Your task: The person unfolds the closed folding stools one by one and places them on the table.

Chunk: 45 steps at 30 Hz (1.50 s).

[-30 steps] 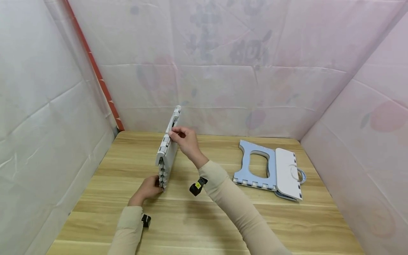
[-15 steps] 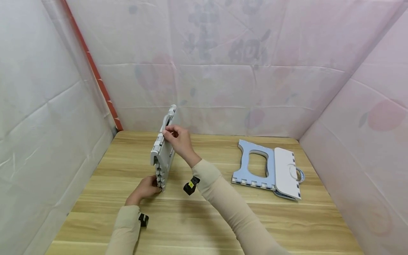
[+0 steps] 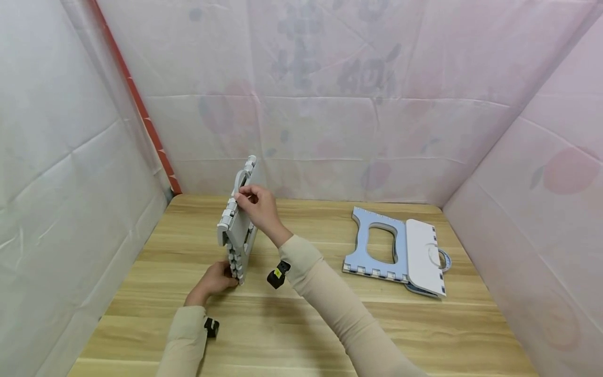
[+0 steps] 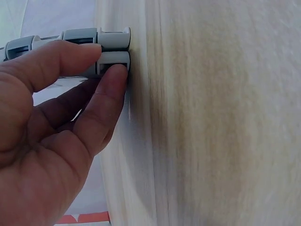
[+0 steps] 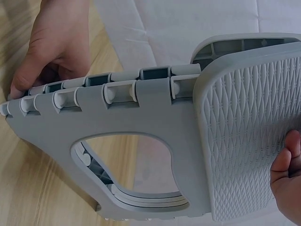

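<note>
A grey folding step stool (image 3: 241,230) stands on its legs, nearly folded flat, at the left of the table. In the right wrist view its textured top panel (image 5: 254,122) and the leg frame with an oval opening are seen. My left hand (image 3: 215,281) grips the lower near edge of the legs; the left wrist view has its thumb and fingers round the leg's end (image 4: 114,59). Up at the top hinge, beside the raised strap handle (image 3: 237,180), my right hand (image 3: 261,207) pinches the top panel. Some of its fingers are hidden behind the stool.
A second folding stool, blue and white (image 3: 400,256), lies flat on the right of the wooden table (image 3: 301,324). Pale patterned sheets (image 3: 320,131) hang behind the table and along both sides. A red strip (image 3: 153,128) runs down the back left corner.
The stool's top has tilted left with my right hand, and its top panel has spread a little from the legs. The strap handle has come up. My left hand stays at the base.
</note>
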### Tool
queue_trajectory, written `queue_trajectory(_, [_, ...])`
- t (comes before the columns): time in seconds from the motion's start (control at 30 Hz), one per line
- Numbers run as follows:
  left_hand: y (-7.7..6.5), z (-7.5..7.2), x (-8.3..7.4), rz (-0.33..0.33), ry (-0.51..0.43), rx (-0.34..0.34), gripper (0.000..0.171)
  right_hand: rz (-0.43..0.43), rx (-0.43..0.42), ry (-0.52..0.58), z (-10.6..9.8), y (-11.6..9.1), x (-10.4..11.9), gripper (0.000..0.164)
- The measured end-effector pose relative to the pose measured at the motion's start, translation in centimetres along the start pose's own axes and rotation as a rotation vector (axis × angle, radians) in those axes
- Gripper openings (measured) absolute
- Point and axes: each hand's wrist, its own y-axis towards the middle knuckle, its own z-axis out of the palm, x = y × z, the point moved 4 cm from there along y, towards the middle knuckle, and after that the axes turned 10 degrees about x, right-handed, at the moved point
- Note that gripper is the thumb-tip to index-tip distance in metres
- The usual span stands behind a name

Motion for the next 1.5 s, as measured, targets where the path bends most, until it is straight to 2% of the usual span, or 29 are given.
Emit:
queue_trajectory(0.23, [-0.3, 0.2, -0.1, 0.023, -0.035, 0.012, 0.043, -0.001, 0.007, 0.032, 0.0, -0.2, -0.1, 0.017])
queue_trajectory(0.43, [-0.7, -0.3, 0.5, 0.034, -0.161, 0.003, 0.069, -0.002, 0.007, 0.034, 0.1, -0.2, -0.1, 0.017])
queue_trajectory(0.57, [-1.0, -0.8, 0.4, 0.078, -0.239, 0.009, 0.075, -0.002, -0.007, 0.017, -0.1, -0.2, 0.1, 0.017])
queue_trajectory(0.67, [-1.5, -1.2, -0.7, 0.125, -0.262, 0.01, 0.074, -0.003, -0.006, 0.028, 0.0, -0.2, 0.1, 0.017])
queue_trajectory(0.8, [-2.1, -1.7, -2.0, 0.164, -0.272, -0.023, 0.068, -0.003, -0.001, 0.038, 0.1, -0.2, -0.1, 0.017])
queue_trajectory(0.83, [-2.0, -1.7, -1.9, 0.174, -0.278, -0.032, 0.066, -0.002, -0.001, 0.035, 0.1, -0.2, -0.2, 0.017])
queue_trajectory(0.97, [-2.2, -2.1, -3.1, 0.222, -0.341, -0.047, 0.061, 0.001, -0.004, 0.027, 0.2, -0.1, -0.2, 0.017])
queue_trajectory(1.23, [-1.9, -2.8, -3.6, 0.29, -0.408, -0.081, 0.054, 0.006, -0.007, 0.032, 0.1, 0.0, -0.2, 0.017])
queue_trajectory(1.5, [-1.8, -2.9, -3.7, 0.259, -0.438, -0.088, 0.055, -0.001, -0.004, 0.042, 0.0, 0.0, -0.1, 0.017])
